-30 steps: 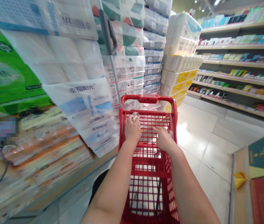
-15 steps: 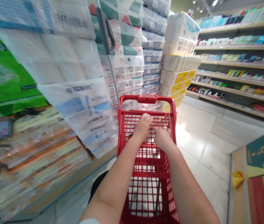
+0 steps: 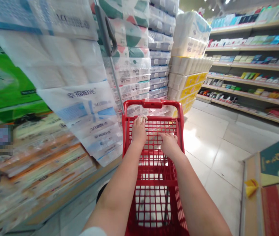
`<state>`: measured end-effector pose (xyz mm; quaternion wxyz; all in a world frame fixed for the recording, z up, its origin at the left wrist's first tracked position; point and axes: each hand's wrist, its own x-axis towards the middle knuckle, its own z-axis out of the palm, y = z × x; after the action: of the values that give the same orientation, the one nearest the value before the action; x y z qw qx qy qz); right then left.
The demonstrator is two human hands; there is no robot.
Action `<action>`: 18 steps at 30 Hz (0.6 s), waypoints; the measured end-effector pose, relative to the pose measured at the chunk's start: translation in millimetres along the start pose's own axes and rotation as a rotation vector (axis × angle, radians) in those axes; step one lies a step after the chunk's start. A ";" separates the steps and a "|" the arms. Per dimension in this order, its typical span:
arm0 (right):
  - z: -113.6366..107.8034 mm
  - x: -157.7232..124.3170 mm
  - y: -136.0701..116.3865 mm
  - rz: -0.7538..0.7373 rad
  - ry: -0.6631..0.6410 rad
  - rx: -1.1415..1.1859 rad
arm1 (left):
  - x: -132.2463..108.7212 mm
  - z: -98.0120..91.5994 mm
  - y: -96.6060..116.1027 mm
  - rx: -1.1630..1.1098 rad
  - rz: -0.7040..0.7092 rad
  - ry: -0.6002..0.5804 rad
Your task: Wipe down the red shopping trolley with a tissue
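A red plastic mesh shopping basket (image 3: 151, 178) stands in front of me, with a red carry handle (image 3: 151, 104) across its far end. My left hand (image 3: 139, 129) is at the upper left of the mesh, its fingers closed on a small crumpled whitish cloth (image 3: 143, 118) pressed near the far rim. To the right, my right hand (image 3: 169, 144) rests against the mesh with fingers curled at the grid; part of them is hidden. A long metal rod with a grey pull handle (image 3: 107, 32) rises from the basket's far left corner.
Stacked packs of toilet paper (image 3: 80, 98) and tissue packs (image 3: 43, 170) line the left side. More paper packs (image 3: 188, 65) stand ahead. Shelves of small goods (image 3: 252, 68) are at the back right. Cardboard boxes (image 3: 278, 193) stand at the right, beside the tiled floor (image 3: 210, 144).
My left hand has moved left and slightly forward across the mesh to the far rim, taking the whitish cloth with it. The right hand stays nearly in place; the view has shifted slightly.
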<state>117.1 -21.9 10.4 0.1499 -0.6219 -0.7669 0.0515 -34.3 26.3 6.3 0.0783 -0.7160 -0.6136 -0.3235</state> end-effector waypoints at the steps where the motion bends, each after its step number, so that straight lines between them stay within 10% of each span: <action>1: 0.1 -0.4 0.1 -0.003 0.000 0.003 | -2.1 -0.5 0.7 0.005 -0.013 0.008; 6: -1.6 -2.0 0.6 -0.005 -0.008 0.013 | -23.3 -1.2 12.5 -0.011 0.221 -0.140; 11: -2.0 -4.0 0.2 0.004 0.002 0.017 | -39.3 -7.7 13.3 0.065 -0.043 -0.028; 15: -2.4 -5.2 0.2 0.001 -0.007 0.016 | -50.7 -8.4 16.7 0.042 0.153 -0.166; 18: -2.4 -5.0 0.6 0.010 -0.014 0.015 | -52.5 -13.2 8.9 0.080 0.005 -0.082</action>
<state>119.3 -26.8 11.6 0.1489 -0.6241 -0.7644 0.0625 -32.9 -25.9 -10.2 0.0824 -0.7264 -0.6270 -0.2690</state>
